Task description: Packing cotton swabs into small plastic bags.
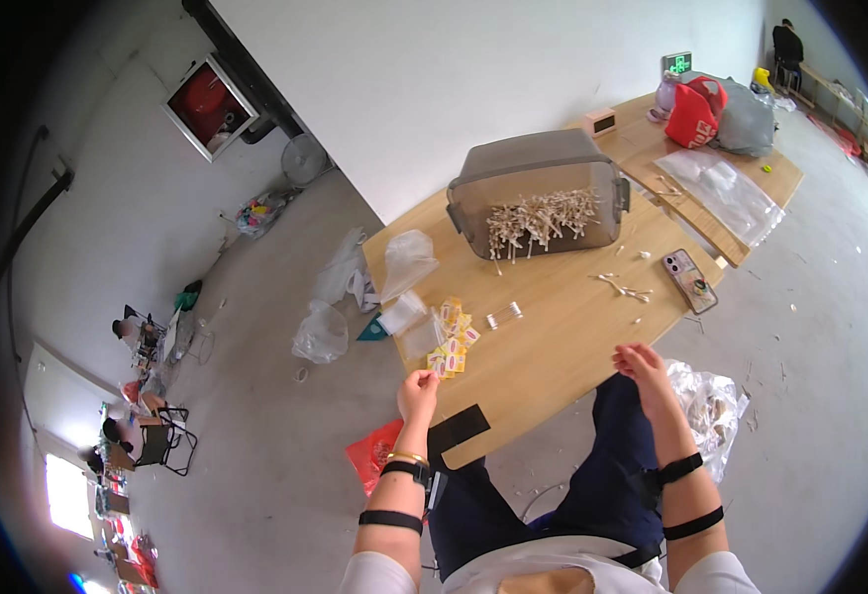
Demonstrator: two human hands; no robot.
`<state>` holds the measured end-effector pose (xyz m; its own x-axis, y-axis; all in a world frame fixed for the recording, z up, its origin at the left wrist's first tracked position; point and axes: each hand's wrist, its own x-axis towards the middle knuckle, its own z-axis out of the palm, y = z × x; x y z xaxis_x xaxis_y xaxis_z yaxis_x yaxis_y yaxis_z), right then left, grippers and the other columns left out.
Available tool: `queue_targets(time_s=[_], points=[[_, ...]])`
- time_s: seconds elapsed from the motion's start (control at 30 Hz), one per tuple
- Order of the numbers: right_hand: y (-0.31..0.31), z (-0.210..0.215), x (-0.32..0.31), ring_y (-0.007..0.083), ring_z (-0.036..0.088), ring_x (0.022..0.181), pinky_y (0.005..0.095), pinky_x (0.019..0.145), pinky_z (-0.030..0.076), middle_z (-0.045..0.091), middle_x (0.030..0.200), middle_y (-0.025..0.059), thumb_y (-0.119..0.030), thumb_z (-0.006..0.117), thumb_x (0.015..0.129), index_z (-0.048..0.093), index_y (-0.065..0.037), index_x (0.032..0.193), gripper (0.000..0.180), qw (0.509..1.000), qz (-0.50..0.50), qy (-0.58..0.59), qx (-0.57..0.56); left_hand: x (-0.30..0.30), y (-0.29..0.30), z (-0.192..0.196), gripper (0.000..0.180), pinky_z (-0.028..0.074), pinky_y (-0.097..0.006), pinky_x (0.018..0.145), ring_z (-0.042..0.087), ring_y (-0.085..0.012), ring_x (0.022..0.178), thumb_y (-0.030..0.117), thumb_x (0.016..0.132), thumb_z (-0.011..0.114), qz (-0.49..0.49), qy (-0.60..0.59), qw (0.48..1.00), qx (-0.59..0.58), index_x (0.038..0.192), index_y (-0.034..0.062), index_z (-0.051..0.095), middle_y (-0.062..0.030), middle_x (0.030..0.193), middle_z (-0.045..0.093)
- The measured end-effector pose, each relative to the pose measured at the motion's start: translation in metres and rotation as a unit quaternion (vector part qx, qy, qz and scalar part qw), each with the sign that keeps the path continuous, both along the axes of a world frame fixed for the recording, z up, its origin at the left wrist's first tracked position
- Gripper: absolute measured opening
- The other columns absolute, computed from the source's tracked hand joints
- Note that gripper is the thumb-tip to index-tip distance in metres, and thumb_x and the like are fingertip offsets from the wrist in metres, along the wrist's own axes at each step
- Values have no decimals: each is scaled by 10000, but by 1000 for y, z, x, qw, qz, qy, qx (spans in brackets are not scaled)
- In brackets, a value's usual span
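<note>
Cards [447, 358]: just beyond the left hand [417, 396], one o'clock, pile running twelve-to-six!
Left fingers: drawn in narrow, contents can't tell.
Right hand [642, 368]: farther, fingers curled, hold unclear.

Tan table [572, 337], grey floor [255, 475], plus some pretty loud bits
Bin's [528, 153] smoky grey, swabs [545, 220] are off-white and tan, cards [451, 358] are yellow and white with reddish patches. Shopping bag [693, 114] is bright red with white print, pad [459, 428] plain black, trousers [607, 436] navy, sign [677, 62] green. Phone [686, 275] has a pinkish pattern, too small to make out.
</note>
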<state>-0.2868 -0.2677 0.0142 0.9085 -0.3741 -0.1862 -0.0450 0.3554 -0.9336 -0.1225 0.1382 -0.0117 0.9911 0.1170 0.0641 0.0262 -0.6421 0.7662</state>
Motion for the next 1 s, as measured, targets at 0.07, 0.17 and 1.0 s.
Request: queue_targets(time_s=[0.07,0.17,1.0], points=[[27,-2,20,133,647,883,262,791,476,699,949,39,-229,590,1011,670,-39,1090,220,999,44,-2,9,21,-2,-8,188,557,-340,717,727,-209,766,253,875,725,12,-3,1000,24,932,75,745,-70,841,756],[62,-18,43,115,641,893,264,837,480,706,960,38,-280,598,1008,673,-43,1083,260,994,104,15,34,55,-2,-19,207,555,-352,751,716,-211,837,266,864,734,29,-4,998,57,970,89,732,-70,906,748],[104,-57,60,136,641,917,277,841,519,690,968,65,-207,586,1015,662,7,1065,233,976,192,96,24,80,57,-21,204,511,-313,768,647,-130,849,236,902,758,94,103,913,-384,960,122,599,-15,967,693]])
